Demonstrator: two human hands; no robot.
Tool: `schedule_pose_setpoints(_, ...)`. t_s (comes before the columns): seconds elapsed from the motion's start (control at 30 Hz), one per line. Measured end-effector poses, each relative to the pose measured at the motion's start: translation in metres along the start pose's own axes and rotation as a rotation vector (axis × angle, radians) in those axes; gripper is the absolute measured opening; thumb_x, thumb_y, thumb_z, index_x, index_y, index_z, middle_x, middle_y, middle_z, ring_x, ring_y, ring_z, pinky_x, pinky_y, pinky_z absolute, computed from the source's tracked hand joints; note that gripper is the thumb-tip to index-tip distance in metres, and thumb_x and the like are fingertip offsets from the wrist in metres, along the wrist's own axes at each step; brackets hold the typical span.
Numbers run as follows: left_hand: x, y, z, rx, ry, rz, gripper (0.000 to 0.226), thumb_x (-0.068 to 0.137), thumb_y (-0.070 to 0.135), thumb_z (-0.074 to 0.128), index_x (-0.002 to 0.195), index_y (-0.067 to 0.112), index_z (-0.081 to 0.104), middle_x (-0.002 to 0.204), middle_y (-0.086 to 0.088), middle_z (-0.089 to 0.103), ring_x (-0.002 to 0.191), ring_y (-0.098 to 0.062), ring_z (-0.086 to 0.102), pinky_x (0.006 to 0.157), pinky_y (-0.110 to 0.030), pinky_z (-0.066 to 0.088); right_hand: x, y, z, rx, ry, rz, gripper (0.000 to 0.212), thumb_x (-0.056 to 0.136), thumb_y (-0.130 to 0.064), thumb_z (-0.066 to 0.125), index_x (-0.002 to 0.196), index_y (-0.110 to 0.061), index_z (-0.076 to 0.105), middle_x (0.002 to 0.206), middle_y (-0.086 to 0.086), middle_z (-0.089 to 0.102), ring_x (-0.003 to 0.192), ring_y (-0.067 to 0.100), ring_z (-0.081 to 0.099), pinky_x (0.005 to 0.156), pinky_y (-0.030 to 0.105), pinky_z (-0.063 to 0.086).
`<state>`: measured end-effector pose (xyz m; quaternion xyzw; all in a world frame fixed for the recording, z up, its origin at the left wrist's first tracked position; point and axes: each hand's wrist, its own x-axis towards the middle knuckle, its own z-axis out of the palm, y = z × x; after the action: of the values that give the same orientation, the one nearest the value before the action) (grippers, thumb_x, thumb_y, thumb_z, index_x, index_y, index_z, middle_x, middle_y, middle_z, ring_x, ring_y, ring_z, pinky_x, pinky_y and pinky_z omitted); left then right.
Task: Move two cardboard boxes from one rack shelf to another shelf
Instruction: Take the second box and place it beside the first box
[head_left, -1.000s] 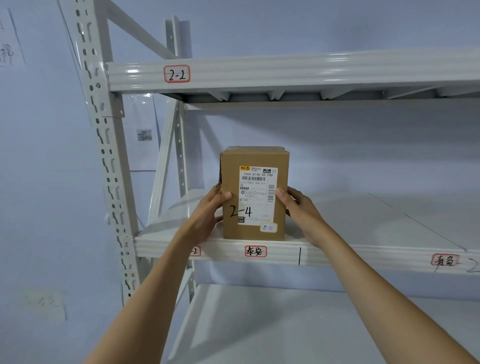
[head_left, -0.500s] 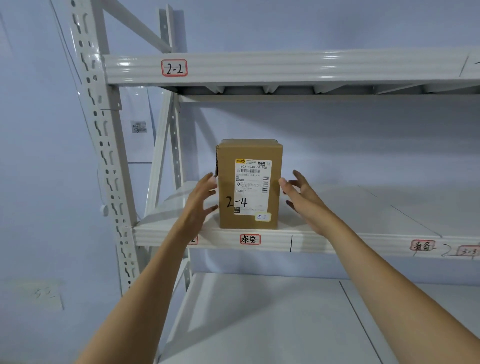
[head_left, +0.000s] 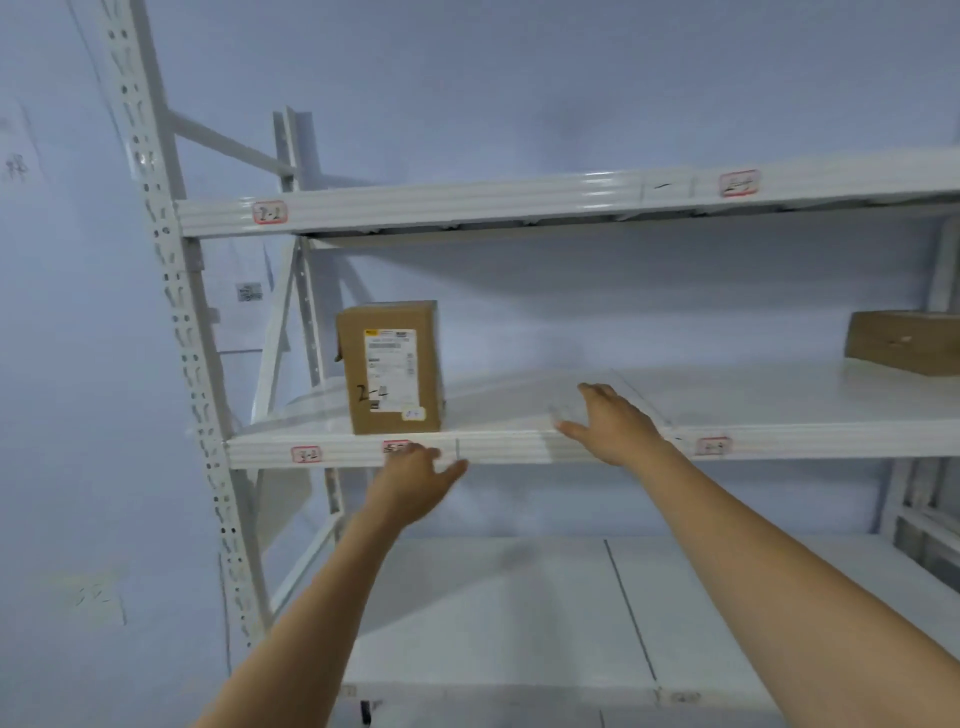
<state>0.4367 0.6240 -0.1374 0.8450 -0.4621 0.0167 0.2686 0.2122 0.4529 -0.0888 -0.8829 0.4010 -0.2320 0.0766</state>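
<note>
An upright cardboard box (head_left: 392, 366) with a white shipping label and "2-4" handwritten on it stands at the left end of the middle rack shelf (head_left: 519, 449). My left hand (head_left: 415, 480) hangs open in front of the shelf beam, just below the box and apart from it. My right hand (head_left: 615, 423) is open with spread fingers over the shelf's front edge, well to the right of the box. A second cardboard box (head_left: 906, 340), lower and wider, sits at the far right of the same shelf.
A white metal rack stands against a pale wall, with a perforated upright (head_left: 176, 322) at the left. An upper shelf beam (head_left: 519, 195) carries red-framed labels. A lower shelf (head_left: 571, 613) lies below my arms. A rear post (head_left: 943, 270) stands at the right.
Both hands let go of the labelled box and drew back from it toward the right. The view swung right and back, bringing the second box into sight.
</note>
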Motion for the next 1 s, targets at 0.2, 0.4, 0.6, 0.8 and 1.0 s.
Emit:
schedule_pose_setpoints(0.2,-0.024,0.178,0.055,0.095,-0.14,0.203,0.074,0.095,0.066,0.044,0.146,0.014,0.056,0.15,-0.012,0.053,0.138,-0.036,0.048,0.112,-0.046,0.041,-0.07,0.101,-0.072,-0.189,-0.042,0.18,0.082,0.091,-0.068,0.052,0.148,-0.01,0.043,0.146,0.014,0.048,0.131,0.034,0.052,0.101,0.042,0.045)
schedule_pose_setpoints(0.4,-0.034,0.316,0.091,0.152,-0.213,0.366,0.074,0.094,0.066,0.039,0.144,0.014,0.056,0.146,-0.014,0.054,0.134,-0.037,0.049,0.108,-0.047,0.043,-0.12,0.196,-0.133,-0.324,-0.07,0.351,0.081,0.09,-0.072,0.047,0.147,-0.013,0.044,0.146,0.012,0.049,0.132,0.033,0.051,0.105,0.044,0.043)
schedule_pose_setpoints(0.6,-0.027,0.412,0.129,0.15,-0.243,0.479,0.071,0.095,0.064,0.041,0.147,0.018,0.053,0.148,-0.009,0.052,0.136,-0.034,0.046,0.107,-0.047,0.043,-0.13,0.27,-0.17,-0.393,-0.073,0.467,0.082,0.088,-0.076,0.042,0.15,-0.021,0.043,0.149,0.006,0.047,0.135,0.032,0.047,0.109,0.051,0.037)
schedule_pose_setpoints(0.8,0.016,0.486,0.171,0.084,-0.251,0.521,0.072,0.095,0.065,0.041,0.149,0.02,0.052,0.154,-0.006,0.049,0.141,-0.033,0.044,0.109,-0.047,0.042,-0.094,0.338,-0.195,-0.423,-0.032,0.508,0.085,0.088,-0.079,0.04,0.155,-0.028,0.037,0.156,0.006,0.041,0.139,0.034,0.042,0.109,0.05,0.038)
schedule_pose_setpoints(1.0,0.09,0.546,0.211,0.044,-0.266,0.504,0.074,0.093,0.069,0.04,0.148,0.022,0.053,0.152,-0.006,0.049,0.139,-0.033,0.046,0.108,-0.047,0.044,-0.035,0.408,-0.217,-0.405,-0.022,0.524,0.09,0.085,-0.082,0.042,0.153,-0.023,0.04,0.153,0.006,0.048,0.137,0.032,0.048,0.107,0.047,0.043)
